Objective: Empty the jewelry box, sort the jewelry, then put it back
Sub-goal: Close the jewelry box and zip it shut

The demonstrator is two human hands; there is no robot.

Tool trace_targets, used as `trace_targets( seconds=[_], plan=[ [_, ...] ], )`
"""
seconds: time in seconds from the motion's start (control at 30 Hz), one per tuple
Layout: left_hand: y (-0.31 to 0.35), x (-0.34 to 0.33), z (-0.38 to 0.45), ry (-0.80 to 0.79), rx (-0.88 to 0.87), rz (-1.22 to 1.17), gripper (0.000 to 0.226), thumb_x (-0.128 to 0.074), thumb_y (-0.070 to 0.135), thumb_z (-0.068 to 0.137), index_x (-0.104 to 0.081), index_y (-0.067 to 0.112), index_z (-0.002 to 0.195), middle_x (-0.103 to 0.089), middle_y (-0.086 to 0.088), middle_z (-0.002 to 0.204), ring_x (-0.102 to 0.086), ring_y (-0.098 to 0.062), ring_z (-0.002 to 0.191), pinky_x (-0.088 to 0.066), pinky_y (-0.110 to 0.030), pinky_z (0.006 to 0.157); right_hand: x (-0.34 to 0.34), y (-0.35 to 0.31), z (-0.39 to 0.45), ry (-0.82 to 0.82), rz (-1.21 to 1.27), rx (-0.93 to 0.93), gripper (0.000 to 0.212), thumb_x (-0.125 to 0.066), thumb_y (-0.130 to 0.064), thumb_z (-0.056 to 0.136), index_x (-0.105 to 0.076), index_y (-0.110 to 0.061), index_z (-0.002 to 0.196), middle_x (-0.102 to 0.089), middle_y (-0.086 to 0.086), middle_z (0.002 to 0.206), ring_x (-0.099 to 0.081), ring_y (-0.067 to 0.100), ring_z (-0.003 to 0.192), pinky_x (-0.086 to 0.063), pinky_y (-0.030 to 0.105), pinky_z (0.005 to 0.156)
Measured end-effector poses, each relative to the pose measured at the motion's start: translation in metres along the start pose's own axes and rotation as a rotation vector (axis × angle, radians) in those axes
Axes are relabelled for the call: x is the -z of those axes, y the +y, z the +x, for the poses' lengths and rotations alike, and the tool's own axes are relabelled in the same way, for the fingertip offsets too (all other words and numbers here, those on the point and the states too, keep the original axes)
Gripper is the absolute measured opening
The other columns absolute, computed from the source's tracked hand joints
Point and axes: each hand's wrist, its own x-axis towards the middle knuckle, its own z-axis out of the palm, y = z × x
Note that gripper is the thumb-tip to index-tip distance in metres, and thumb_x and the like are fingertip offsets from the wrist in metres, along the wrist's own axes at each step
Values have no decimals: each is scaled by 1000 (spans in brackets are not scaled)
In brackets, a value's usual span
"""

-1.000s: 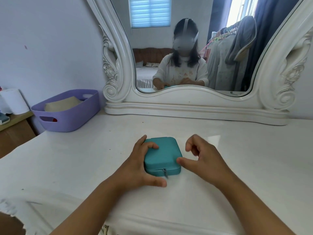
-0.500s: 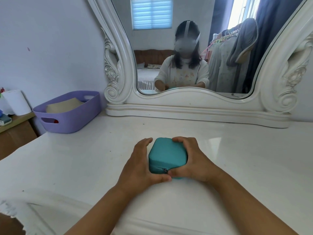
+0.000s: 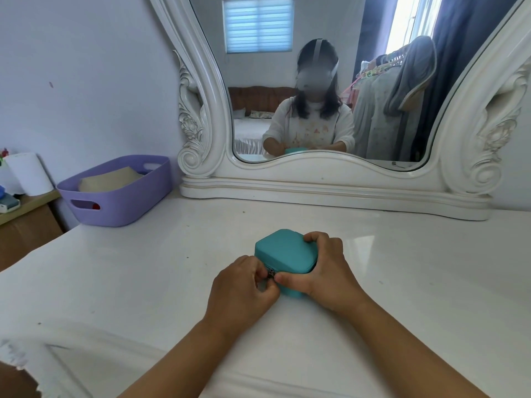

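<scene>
Closed teal jewelry box (image 3: 287, 251) near the tabletop (image 3: 416, 282) front edge; right hand (image 3: 327, 271) grips its side, left hand (image 3: 244, 285) apparently pinches the zipper pull (image 3: 271, 273).

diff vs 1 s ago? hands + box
The right hand, free before, closed round the box. The left hand came off the box's left side and now pinches the zipper pull. The box is turned a bit, still shut; the purple basket is unchanged.
</scene>
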Motion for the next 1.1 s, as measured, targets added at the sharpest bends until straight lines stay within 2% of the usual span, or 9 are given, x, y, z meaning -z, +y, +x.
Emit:
trace_targets(
  seconds=[0.1,0.17,0.3,0.43,0.6,0.73,0.87,0.97,1.1],
  plan=[
    [1,1,2,-18,39,-88,21,-66,19,69,-46,21,63,-52,8,61,-49,-9,57,-38,-19,55,-2,-1,0,14,-2,3,89,-84,-48,50,-35,-30,122,-31,-7,112,-40,9,108,-38,21,88],
    [0,4,2,-44,70,-218,22,-64,9,69,-47,21,63,-51,9,56,-46,-7,51,-37,-14,52,-2,-1,0,21,0,1,88,-84,-48,51,-35,-31,121,-31,-7,112,-41,9,108,-38,21,87],
    [2,9,2,-162,112,-511,15,-61,7,71,-54,19,76,-53,7,56,-46,-8,54,-41,-18,55,-4,-1,-1,42,27,-22,87,-83,-51,49,-34,-32,119,-32,-6,112,-42,11,109,-45,28,92],
    [7,12,4,-209,252,-730,14,-57,-6,80,-52,6,86,-59,-2,55,-56,-15,53,-48,-18,56,-4,0,-1,52,34,-21,89,-83,-50,50,-34,-31,121,-32,-6,114,-42,10,108,-42,25,91],
    [7,15,6,-259,374,-978,30,-50,-13,81,-66,10,69,-63,-4,61,-57,-14,55,-51,-20,57,-1,1,-1,53,43,-27,84,-82,-47,54,-34,-30,121,-31,-6,114,-43,10,107,-43,25,90],
    [8,14,2,-184,301,-856,22,-69,-8,73,-71,14,78,-71,2,68,-65,-8,67,-52,-15,64,-1,1,-1,55,37,-38,85,-82,-50,53,-34,-31,121,-31,-6,114,-43,10,107,-45,26,90],
    [4,11,3,1,275,-632,11,-69,4,77,-70,13,72,-71,1,62,-67,-8,60,-50,-11,59,0,1,-1,29,34,-15,83,-82,-47,55,-33,-32,120,-31,-7,114,-42,8,106,-43,22,86],
    [-7,13,9,113,331,-564,13,-69,8,79,-59,6,69,-66,-2,64,-60,-13,59,-45,-10,54,5,3,-1,-8,57,6,79,-82,-42,56,-34,-34,119,-30,-8,115,-41,6,105,-40,18,81],
    [-19,18,17,38,331,-480,14,-69,12,79,-58,5,72,-60,-5,67,-48,-13,61,-39,-20,58,15,7,-5,-213,112,76,83,-83,-36,50,-35,-44,117,-34,-17,120,-43,3,112,-46,19,88]
  ],
)
